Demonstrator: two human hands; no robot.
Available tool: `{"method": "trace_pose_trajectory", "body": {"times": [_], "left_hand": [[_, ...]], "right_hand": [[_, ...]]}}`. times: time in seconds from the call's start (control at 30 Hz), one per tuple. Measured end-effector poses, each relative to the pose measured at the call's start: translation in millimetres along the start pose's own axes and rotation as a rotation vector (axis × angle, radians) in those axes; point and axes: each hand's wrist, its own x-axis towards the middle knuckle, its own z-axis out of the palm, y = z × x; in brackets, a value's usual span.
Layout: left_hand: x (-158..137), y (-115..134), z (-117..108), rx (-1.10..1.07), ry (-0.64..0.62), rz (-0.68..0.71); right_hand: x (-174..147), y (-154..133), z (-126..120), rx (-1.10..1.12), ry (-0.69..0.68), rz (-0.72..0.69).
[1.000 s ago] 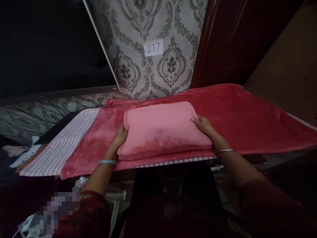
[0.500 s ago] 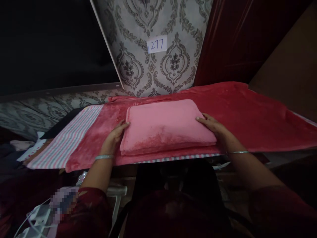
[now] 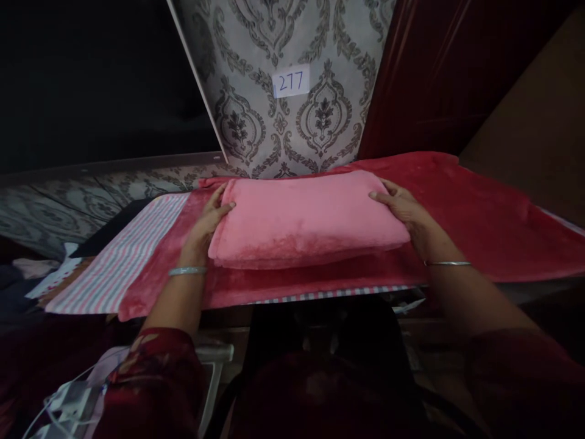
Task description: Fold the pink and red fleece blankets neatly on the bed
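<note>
A folded pink plush blanket (image 3: 306,216), thick and roughly rectangular, is held between my two hands just above the table. My left hand (image 3: 211,221) grips its left end, thumb on top and the other fingers around the far side and partly hidden. At the right end, my right hand (image 3: 402,210) holds the blanket in the same way, thumb over the upper face. The lower face of the blanket cannot be seen. Beneath it lies a red plush cloth (image 3: 479,225) spread over the table.
A striped cloth (image 3: 132,256) lies at the left end of the table. Behind stand a dark screen (image 3: 100,85) and a patterned wall with a paper label (image 3: 291,81) reading 277. A power strip with white cables (image 3: 68,405) sits low at the left.
The pink blanket has risen off the red cloth and moved slightly away from me, with both hands gripping its ends. More red cloth shows in front of it.
</note>
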Motion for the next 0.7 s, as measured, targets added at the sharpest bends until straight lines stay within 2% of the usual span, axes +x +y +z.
{"method": "trace_pose_trajectory", "body": {"times": [0.1, 0.23, 0.3, 0.4, 0.53, 0.6, 0.7], "left_hand": [[6.7, 0.5, 5.1, -0.014, 0.008, -0.041], [1.2, -22.2, 8.6, 0.089, 0.09, -0.349], [-5.8, -34.7, 4.5, 0.107, 0.126, -0.404], [-21.6, -47.8, -6.6, 0.019, 0.117, -0.392], [-52.1, -57.9, -14.9, -0.095, 0.059, -0.362], [-67.1, -62.2, -13.3, -0.08, 0.024, -0.321], [-81.7, -68.1, -9.7, 0.02, 0.051, -0.218]], "right_hand": [[6.2, 12.5, 3.8, -0.019, 0.023, -0.013], [8.0, 49.4, 13.1, -0.168, 0.087, 0.196], [5.4, 63.3, 14.3, -0.198, 0.082, 0.226], [-7.1, 70.4, 9.4, -0.112, 0.032, 0.202], [-39.9, 64.7, 1.2, 0.052, -0.057, 0.227], [-55.7, 61.6, 0.1, 0.026, -0.091, 0.215], [-68.4, 60.3, 1.9, -0.138, -0.066, 0.173]]}}
